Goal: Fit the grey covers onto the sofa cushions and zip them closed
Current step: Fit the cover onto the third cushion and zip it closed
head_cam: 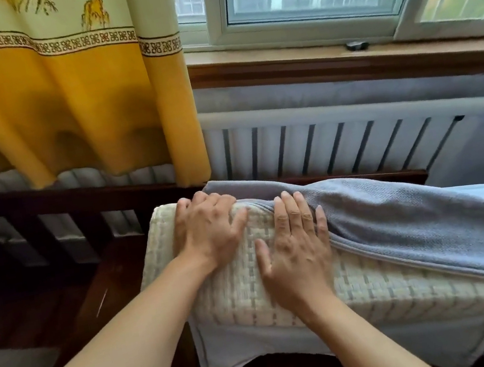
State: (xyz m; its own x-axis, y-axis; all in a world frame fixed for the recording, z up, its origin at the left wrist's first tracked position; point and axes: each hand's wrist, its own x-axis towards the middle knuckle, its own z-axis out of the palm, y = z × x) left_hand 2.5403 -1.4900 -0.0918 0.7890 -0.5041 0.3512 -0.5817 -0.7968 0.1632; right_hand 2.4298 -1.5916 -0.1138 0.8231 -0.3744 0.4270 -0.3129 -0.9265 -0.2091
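While the grey cover (416, 218) sits half on the cushion (228, 297), left hand (210, 230) and right hand (296, 248) press it, fingers spread; no readable writing

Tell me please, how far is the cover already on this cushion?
Done: the grey cover already wraps the right part of the cushion, top and underside. In hand: the left hand and the right hand press flat on the bare woven end. Left: the left end is still uncovered, so the cover must be pulled over it and zipped. No zip is visible here.
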